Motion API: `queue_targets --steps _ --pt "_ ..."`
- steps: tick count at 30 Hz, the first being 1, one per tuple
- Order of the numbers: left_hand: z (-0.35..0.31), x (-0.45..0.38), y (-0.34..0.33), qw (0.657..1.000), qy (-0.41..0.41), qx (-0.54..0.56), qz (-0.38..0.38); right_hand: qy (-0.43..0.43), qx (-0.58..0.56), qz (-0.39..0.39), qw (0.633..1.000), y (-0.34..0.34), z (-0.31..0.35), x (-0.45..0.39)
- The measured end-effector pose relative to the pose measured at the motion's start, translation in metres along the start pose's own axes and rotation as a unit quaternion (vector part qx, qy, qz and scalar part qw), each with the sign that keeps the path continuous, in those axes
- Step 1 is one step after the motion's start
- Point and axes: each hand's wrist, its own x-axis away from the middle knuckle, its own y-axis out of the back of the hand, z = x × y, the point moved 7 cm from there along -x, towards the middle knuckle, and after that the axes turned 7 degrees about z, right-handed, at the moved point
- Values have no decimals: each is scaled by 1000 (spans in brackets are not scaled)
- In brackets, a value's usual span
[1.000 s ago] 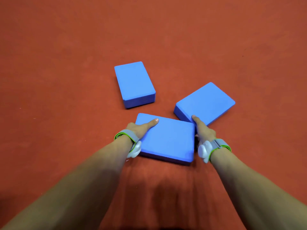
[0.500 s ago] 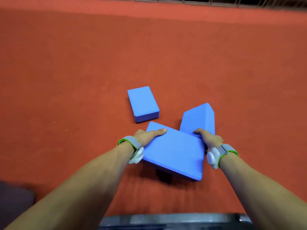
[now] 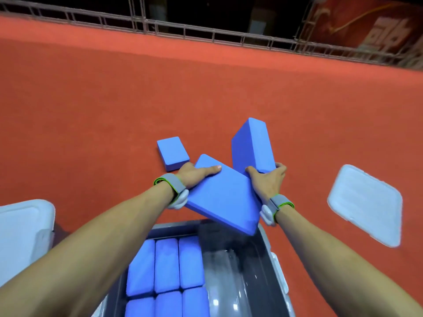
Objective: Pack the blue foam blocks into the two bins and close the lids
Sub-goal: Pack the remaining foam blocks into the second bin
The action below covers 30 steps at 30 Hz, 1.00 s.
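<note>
Two held blocks: the left hand (image 3: 194,177) has its grip on the flat foam block (image 3: 223,195), thumb lying along the top face; the right hand (image 3: 266,181) has its grip round the lower end of the upright foam block (image 3: 250,145).
Flat block axis: long axis from 11 o'clock down to 5 o'clock, near corner tilted low over the far rim of the grey bin (image 3: 272,252).
Upright block axis: stands on end, long axis toward 12 o'clock, leaning slightly right.
Loose block (image 3: 172,153): flat on the red floor (image 3: 91,110) at 11 o'clock of the left hand, apart from the held pair.
Bin contents: packed blocks (image 3: 166,266) in rows fill its left half; the right half shows bare glossy bottom.
Surroundings: white lid (image 3: 366,204) on the floor at 3 o'clock; white container (image 3: 25,234) at 9 o'clock; metal railing (image 3: 206,33) at 12 o'clock.
Obstruction: both forearms cross above the bin.
</note>
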Motion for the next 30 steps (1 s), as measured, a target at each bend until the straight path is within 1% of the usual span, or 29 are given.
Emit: queue_targets --steps 3,6,11,14,20,24,26,30 --pt "-1 37 -19 1000 -3 -6 14 47 15 11 999 26 2 37" --pt "10 64 -41 1000 3 -25 8 74 49 46 995 42 -9 68" --pt "37 89 -73 998 51 -45 9 107 75 74 989 67 -32 97" --pt "50 98 -80 997 59 -55 -6 122 88 83 985 83 -43 105" --pt "69 118 -91 990 76 -98 -63 151 93 88 980 110 -53 121" --pt "82 128 -87 969 101 -184 -128 172 107 88 975 124 -51 127" --pt "86 134 -88 962 99 -204 -155 160 111 96 976 131 -54 130" --pt "91 133 -95 963 71 -195 -173 135 138 112 975 141 -62 137"
